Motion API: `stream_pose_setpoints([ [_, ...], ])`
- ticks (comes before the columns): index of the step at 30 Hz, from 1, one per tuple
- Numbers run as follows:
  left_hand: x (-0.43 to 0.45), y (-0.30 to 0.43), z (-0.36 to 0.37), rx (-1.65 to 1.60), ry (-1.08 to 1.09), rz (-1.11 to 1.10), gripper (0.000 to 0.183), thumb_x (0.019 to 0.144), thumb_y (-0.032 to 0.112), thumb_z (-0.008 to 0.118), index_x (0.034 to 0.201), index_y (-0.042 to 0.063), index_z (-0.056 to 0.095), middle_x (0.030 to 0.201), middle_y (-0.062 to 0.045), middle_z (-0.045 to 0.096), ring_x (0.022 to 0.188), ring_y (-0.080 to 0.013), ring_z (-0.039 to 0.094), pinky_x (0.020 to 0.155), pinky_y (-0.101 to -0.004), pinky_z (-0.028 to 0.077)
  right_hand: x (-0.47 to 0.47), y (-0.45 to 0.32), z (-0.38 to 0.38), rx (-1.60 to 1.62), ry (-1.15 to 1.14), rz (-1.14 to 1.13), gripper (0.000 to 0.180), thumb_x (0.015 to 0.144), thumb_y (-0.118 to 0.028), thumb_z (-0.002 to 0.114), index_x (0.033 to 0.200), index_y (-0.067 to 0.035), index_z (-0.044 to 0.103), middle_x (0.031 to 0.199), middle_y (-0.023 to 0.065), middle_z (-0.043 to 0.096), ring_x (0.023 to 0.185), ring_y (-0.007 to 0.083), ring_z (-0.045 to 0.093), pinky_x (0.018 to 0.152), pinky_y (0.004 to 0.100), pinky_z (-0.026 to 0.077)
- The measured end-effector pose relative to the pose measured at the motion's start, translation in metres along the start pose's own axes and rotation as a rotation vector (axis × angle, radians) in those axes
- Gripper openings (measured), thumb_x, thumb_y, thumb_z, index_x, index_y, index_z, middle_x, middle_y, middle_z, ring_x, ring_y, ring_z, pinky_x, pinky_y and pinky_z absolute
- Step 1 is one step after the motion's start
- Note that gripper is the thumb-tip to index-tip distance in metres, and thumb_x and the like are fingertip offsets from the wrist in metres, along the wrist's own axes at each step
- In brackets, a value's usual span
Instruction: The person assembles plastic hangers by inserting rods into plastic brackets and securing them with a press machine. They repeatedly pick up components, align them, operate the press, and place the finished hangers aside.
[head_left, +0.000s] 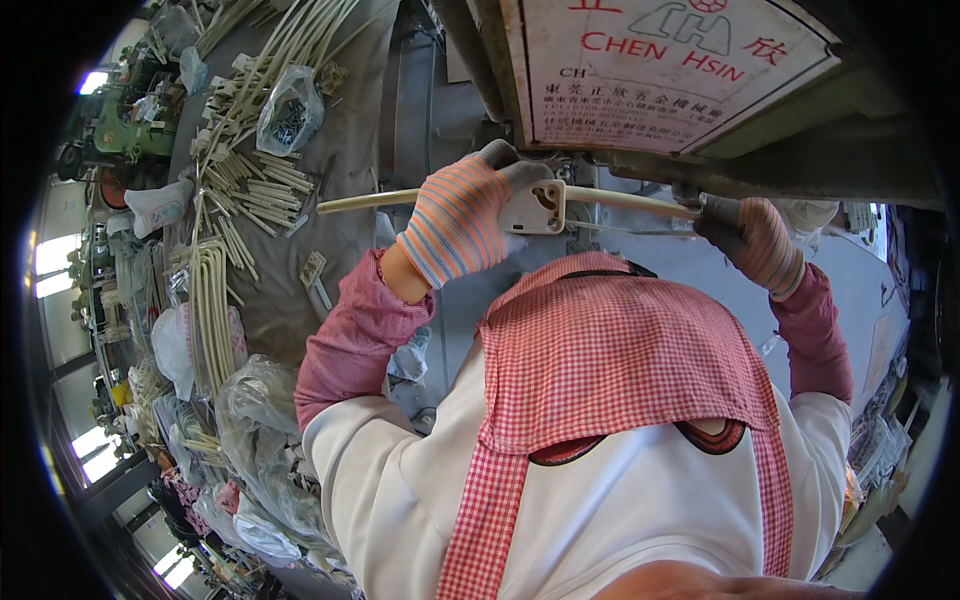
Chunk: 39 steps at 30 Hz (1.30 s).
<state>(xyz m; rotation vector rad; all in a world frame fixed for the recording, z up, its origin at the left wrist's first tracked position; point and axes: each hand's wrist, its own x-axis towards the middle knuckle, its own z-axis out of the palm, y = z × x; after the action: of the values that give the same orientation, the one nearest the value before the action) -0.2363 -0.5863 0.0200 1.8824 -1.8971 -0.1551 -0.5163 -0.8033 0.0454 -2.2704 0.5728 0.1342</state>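
My left hand (465, 214), in an orange, blue and grey striped knit glove, grips an off-white bracket plate (532, 214) with a curved slot. From the plate, a cream rod (630, 198) runs right, and another cream rod section (367, 201) sticks out left of the glove. A thinner rod (630, 229) lies just below the right section. My right hand (750, 240), gloved alike, has its fingers closed at the right rod's far end, beneath the machine head (750, 169). Its fingertips are partly hidden.
A maker's plate (660, 90) bearing writing fronts the machine close above my hands. On the cloth-covered table (292, 315) at left lie cream rods (274, 191), bent tubes (214, 307), a loose bracket (313, 270) and a clear bag of small metal fasteners (291, 120).
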Motion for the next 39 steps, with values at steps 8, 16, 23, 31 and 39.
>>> stream_pose_setpoints([
  [8,0.002,-0.004,0.022,0.112,0.023,0.147,0.06,0.063,0.02,0.071,0.122,0.013,0.066,0.101,-0.012,0.067,0.078,-0.0292,0.062,0.072,-0.0357,0.053,0.022,-0.003,0.001,-0.03,-0.318,0.003,0.032,0.097,-0.016,0.057,0.126,-0.004,0.063,0.097,0.0165,0.071,0.082,0.0229,0.065,0.076,0.0334,0.052],
  [16,-0.014,-0.021,0.028,0.192,-0.139,0.031,0.056,0.063,0.022,0.077,0.116,0.007,0.067,0.107,-0.011,0.065,0.081,-0.0304,0.064,0.072,-0.0365,0.054,0.042,0.001,0.046,-0.015,0.02,-0.293,0.036,0.098,-0.025,0.058,0.13,-0.011,0.062,0.088,0.018,0.071,0.071,0.0259,0.067,0.066,0.0349,0.054],
  [23,0.001,0.0,0.022,-0.035,0.007,0.055,0.057,0.061,0.024,0.082,0.114,0.012,0.067,0.102,-0.01,0.063,0.081,-0.0302,0.064,0.069,-0.0378,0.054,0.049,0.008,0.041,-0.022,-0.179,-0.097,0.036,0.098,-0.029,0.057,0.131,-0.014,0.062,0.103,0.0181,0.071,0.083,0.029,0.069,0.074,0.0388,0.055],
  [31,0.01,-0.004,0.015,0.149,-0.05,0.086,0.05,0.06,0.013,0.071,0.11,0.008,0.069,0.09,-0.012,0.067,0.077,-0.0329,0.063,0.064,-0.0391,0.053,0.072,-0.012,0.051,-0.055,-0.173,-0.434,0.039,0.103,-0.024,0.047,0.139,-0.01,0.051,0.133,0.0161,0.058,0.119,0.0286,0.059,0.098,0.0377,0.051],
  [39,0.02,-0.011,0.013,0.061,-0.061,0.024,0.043,0.063,0.013,0.068,0.105,0.009,0.073,0.084,-0.012,0.069,0.082,-0.0331,0.064,0.07,-0.0385,0.054,0.086,0.026,0.063,0.072,-0.105,-0.472,0.045,0.108,-0.026,0.032,0.145,0.001,0.036,0.142,0.0218,0.047,0.127,0.0346,0.053,0.11,0.0421,0.047],
])
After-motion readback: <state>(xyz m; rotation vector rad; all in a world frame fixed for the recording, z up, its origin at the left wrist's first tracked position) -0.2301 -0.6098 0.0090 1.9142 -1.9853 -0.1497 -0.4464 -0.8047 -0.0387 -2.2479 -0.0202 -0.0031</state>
